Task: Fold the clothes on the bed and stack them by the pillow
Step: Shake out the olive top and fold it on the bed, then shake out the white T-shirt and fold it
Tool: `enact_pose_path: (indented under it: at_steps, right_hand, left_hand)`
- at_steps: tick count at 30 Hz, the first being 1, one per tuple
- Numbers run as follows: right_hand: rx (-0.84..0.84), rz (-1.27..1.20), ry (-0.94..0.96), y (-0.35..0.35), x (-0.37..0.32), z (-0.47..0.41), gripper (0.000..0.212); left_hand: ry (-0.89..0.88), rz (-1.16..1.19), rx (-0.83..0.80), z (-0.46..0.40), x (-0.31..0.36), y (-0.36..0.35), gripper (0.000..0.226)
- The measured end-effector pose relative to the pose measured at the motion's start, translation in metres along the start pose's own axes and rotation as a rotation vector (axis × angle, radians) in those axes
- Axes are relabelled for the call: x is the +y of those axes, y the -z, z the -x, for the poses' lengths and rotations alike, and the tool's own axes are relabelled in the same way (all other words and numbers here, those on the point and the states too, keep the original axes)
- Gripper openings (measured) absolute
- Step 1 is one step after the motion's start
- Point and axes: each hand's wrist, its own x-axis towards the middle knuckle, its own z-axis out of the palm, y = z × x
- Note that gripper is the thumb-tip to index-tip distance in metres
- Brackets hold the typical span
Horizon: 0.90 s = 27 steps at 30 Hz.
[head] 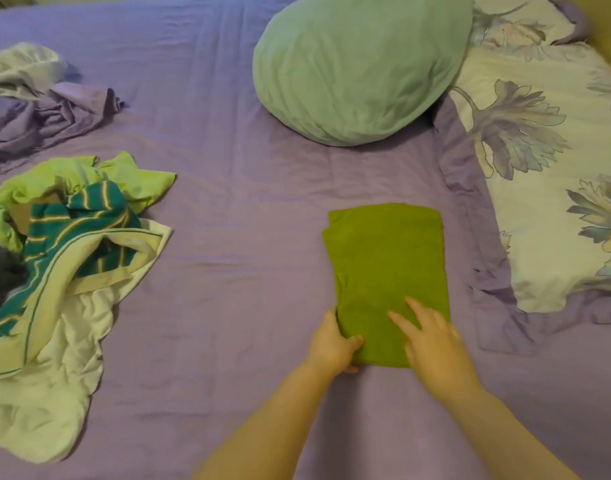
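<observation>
Two hands meet one folded green garment (383, 271) on the purple bed (228, 237): the left hand (333, 342) has its grip curled round the near-left edge, the right hand (432, 344) rests flat, fingers straight. One unfolded clothes heap (61, 244) lies left; farther off, two pillows, floral (553, 188) and green (359, 67).
</observation>
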Motion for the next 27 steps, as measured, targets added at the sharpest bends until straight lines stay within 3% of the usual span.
enact_pose_path:
  at_steps: [2,4,7,12,17,20,23,27]
  right_hand:
    - [-0.198,0.114,0.044,-0.011,-0.014,0.004,0.065]
    - [-0.274,0.122,-0.069,-0.014,-0.026,0.004,0.063]
    - [-0.252,0.079,-0.153,-0.009,-0.059,0.002,0.058]
    - [-0.224,0.042,0.016,-0.011,-0.126,0.011,0.058]
    - [-0.259,0.066,0.12,-0.019,-0.187,0.02,0.057]
    - [-0.297,0.054,0.167,-0.024,-0.221,0.026,0.054]
    - [-0.334,0.042,0.22,-0.029,-0.252,0.032,0.055]
    - [-0.348,0.034,0.263,-0.039,-0.285,0.04,0.056]
  left_hand:
    - [-0.014,-0.105,-0.022,0.01,-0.01,0.011,0.054]
    - [-0.042,-0.232,-0.006,0.019,-0.023,0.03,0.046]
    - [-0.062,-0.341,0.03,0.032,-0.047,0.067,0.038]
    - [-0.086,-0.495,0.137,0.061,-0.091,0.135,0.036]
    - [-0.051,-0.501,0.262,0.09,-0.131,0.201,0.034]
    - [-0.048,-0.519,0.417,0.107,-0.152,0.241,0.032]
    - [-0.055,-0.573,0.695,0.12,-0.169,0.283,0.033]
    - [0.071,-0.71,0.982,0.127,-0.176,0.337,0.043]
